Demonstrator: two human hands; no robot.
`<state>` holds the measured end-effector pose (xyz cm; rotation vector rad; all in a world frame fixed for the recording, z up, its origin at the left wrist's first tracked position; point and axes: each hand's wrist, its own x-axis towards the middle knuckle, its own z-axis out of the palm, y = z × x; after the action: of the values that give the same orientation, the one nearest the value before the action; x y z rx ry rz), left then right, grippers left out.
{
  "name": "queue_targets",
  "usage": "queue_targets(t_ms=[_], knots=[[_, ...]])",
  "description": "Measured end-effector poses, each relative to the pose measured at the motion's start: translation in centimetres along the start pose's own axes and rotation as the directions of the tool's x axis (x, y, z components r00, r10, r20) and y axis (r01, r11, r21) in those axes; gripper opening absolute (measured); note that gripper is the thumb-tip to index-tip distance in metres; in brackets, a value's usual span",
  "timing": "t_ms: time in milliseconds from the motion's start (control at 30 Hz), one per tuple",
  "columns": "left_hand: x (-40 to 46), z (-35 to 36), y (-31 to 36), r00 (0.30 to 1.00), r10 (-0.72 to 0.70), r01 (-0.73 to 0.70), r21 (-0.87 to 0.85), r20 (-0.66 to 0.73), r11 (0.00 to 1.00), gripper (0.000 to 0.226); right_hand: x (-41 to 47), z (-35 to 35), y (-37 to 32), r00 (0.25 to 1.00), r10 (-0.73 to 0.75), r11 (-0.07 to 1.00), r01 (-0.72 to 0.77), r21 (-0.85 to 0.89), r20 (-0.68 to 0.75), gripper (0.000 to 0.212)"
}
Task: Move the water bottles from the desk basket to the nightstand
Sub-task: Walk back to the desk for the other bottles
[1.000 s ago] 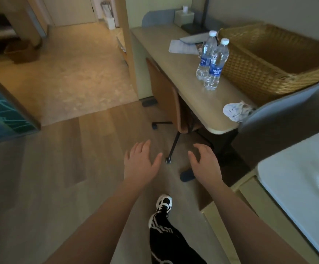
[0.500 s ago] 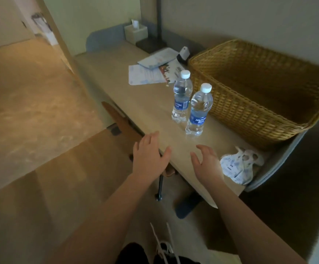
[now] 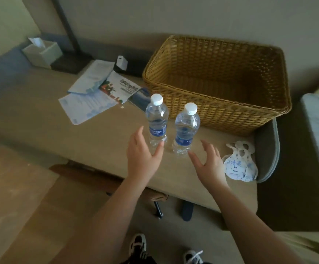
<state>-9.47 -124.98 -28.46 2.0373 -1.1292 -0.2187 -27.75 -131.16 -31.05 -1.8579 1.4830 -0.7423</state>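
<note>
Two clear water bottles with white caps and blue labels stand upright on the desk, just in front of the wicker basket [image 3: 217, 113]. The left bottle [image 3: 156, 119] and the right bottle [image 3: 186, 128] are close together but apart. My left hand [image 3: 142, 155] is open, its spread fingers and thumb flanking the base of the left bottle without closing on it. Just right of the right bottle's base, my right hand [image 3: 207, 161] is open too, fingers spread. The basket looks empty inside.
Leaflets and papers [image 3: 95, 94] lie on the beige desk [image 3: 40, 126] left of the basket, with a tissue box [image 3: 41, 52] and a lamp base behind. A white paper fan [image 3: 239, 164] lies at the desk's right end. A chair is tucked under the desk.
I have stepped up to the desk, so the view now looks down on it. Both hands have moved forward from over the floor to the bottles' bases.
</note>
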Motion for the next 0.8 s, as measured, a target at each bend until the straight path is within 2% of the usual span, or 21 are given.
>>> queue_targets(t_ms=[100,267,400,500,567,667,733,800], knots=[[2.7,-0.9,-1.0,0.999,0.029,-0.022,-0.165,0.037,0.986,0.090,-0.1,1.0,-2.4,0.993,0.041,0.997,-0.034,0.064,-0.107,0.090],[7.3,-1.2,-0.6,0.969,0.124,-0.023,-0.420,0.213,0.907,0.111,2.0,1.6,-6.2,0.977,0.026,0.990,0.004,0.142,-0.210,0.107],[10.1,-1.0,0.3,0.925,0.203,-0.012,-0.508,0.321,0.861,0.125,4.1,1.3,-7.7,0.981,0.036,0.984,-0.001,0.180,-0.192,0.118],[10.9,-0.6,0.4,0.891,0.226,0.006,-0.508,0.393,0.862,0.120,5.1,1.4,-8.1,0.984,0.024,0.987,0.005,0.164,-0.176,0.120],[11.0,-0.2,0.2,0.890,0.243,-0.022,-0.496,0.386,0.868,0.103,5.3,1.6,-8.1,0.987,0.029,0.989,-0.005,0.149,-0.160,0.115],[11.0,0.0,-0.1,0.901,0.265,-0.080,-0.469,0.342,0.880,0.073,5.1,1.8,-8.1,0.984,0.053,0.990,-0.029,0.140,-0.171,0.082],[10.8,0.0,-0.1,0.906,0.270,-0.092,-0.473,0.325,0.876,0.065,5.0,1.9,-8.1,0.981,0.057,0.990,-0.031,0.140,-0.185,0.066],[10.6,-0.1,0.0,0.914,0.278,-0.107,-0.485,0.297,0.868,0.061,4.6,1.8,-8.2,0.978,0.064,0.990,-0.036,0.139,-0.201,0.061]])
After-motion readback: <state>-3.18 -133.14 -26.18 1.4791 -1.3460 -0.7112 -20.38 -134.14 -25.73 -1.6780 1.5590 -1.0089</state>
